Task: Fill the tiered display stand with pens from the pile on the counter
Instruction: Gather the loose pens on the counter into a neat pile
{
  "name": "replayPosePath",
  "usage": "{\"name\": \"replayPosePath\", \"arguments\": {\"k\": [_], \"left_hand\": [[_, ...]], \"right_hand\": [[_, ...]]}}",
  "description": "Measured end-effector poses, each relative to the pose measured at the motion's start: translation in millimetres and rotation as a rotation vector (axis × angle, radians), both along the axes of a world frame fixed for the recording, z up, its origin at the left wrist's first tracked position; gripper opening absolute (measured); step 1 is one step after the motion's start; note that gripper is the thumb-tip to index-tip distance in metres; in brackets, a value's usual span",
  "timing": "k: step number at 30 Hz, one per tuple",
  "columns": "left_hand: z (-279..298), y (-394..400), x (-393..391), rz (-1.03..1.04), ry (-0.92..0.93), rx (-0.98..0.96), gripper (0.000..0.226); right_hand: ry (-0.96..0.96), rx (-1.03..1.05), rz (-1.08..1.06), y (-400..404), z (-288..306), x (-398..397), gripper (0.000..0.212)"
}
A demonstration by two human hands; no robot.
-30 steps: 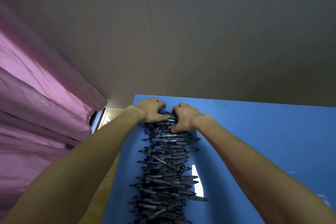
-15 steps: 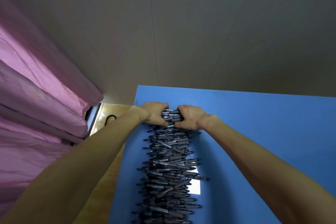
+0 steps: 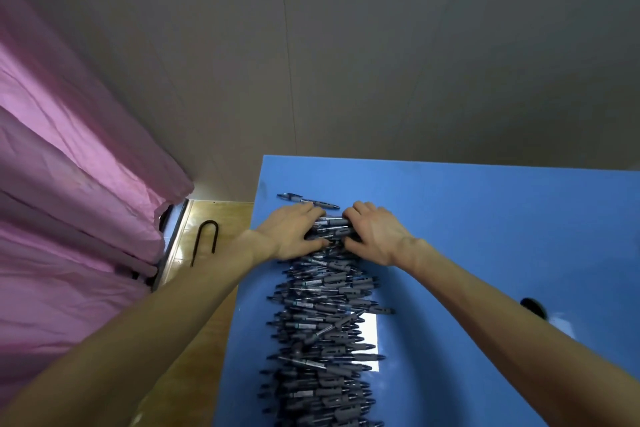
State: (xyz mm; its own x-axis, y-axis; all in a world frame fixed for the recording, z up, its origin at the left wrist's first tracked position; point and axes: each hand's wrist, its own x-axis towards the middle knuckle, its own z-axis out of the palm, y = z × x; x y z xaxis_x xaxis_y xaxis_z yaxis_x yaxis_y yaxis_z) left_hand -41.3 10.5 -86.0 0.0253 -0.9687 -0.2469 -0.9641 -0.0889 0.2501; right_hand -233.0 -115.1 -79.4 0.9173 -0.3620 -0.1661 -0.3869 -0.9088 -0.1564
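A long pile of pens (image 3: pixel 322 322) runs up the middle of the blue counter (image 3: pixel 485 236), from the near edge at 6 o'clock toward the far end at 12 o'clock. The pile's length goes away from the person, while almost every pen in it lies crosswise — long axis from 9 to 3 o'clock. Which end each tip faces is hard to tell in most of them.

At the far end of the pile both hands close in on one bunch of pens (image 3: pixel 330 230). The left hand (image 3: pixel 294 236) curls round the bunch from the 9 o'clock side, the right hand (image 3: pixel 375 236) from the 3 o'clock side, thumbs toward the person, fingers wrapped over the top.

Just beyond the fingers lies a single pen (image 3: pixel 308 201) — flat on the counter, also crosswise, slightly slanted.

At 9 o'clock hangs a pink curtain (image 3: pixel 69 201); beside it, a dark U-shaped bar (image 3: pixel 206 243) lies on the wooden floor (image 3: pixel 194 350).
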Motion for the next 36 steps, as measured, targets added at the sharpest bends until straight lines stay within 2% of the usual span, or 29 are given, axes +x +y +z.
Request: {"name": "replayPosePath", "arguments": {"k": [5, 9, 12, 15, 18, 22, 25, 29, 32, 36], "left_hand": [[-8.7, 18.9, -12.9, 0.005, -0.035, -0.072, 0.071], [-18.8, 27.8, -18.1, 0.117, 0.045, -0.007, 0.079], [-18.6, 26.7, -10.9, 0.177, 0.087, 0.006, 0.077], [-16.6, 16.7, 1.6, 0.266, 0.048, 0.000, 0.076], [-13.9, 4.0, 13.7, 0.347, 0.055, 0.078, 0.082], [-10.4, -9.1, 24.9, 0.279, -0.023, 0.128, 0.086], [-7.6, -20.2, 29.2, 0.224, -0.104, 0.089, 0.078], [-1.9, -28.9, 29.8, 0.216, -0.016, 0.173, 0.066], [0.4, -30.6, 27.1, 0.165, 0.027, 0.194, 0.063], [-0.4, -34.3, 21.1, 0.132, 0.060, 0.221, 0.057]], "right_hand": [[-0.047, -0.031, -0.017, 13.5, -9.3, -17.3, 0.062], [-0.042, 0.071, -0.113, 23.4, -14.0, -18.8, 0.075], [-0.049, 0.184, -0.188, 21.4, -15.9, -13.9, 0.071], [-0.026, 0.174, -0.172, 10.9, -16.5, -6.0, 0.061], [-0.035, 0.194, -0.174, -0.6, -14.4, 2.0, 0.060], [-0.047, 0.213, -0.177, -13.9, -11.4, 16.0, 0.061], [0.025, 0.235, -0.170, -21.9, -6.8, 31.6, 0.072], [0.169, 0.185, -0.131, -29.1, -1.0, 54.5, 0.079], [0.276, 0.165, -0.103, -30.6, 0.0, 62.9, 0.074], [0.337, 0.205, -0.121, -30.9, 1.1, 60.2, 0.055]]}}
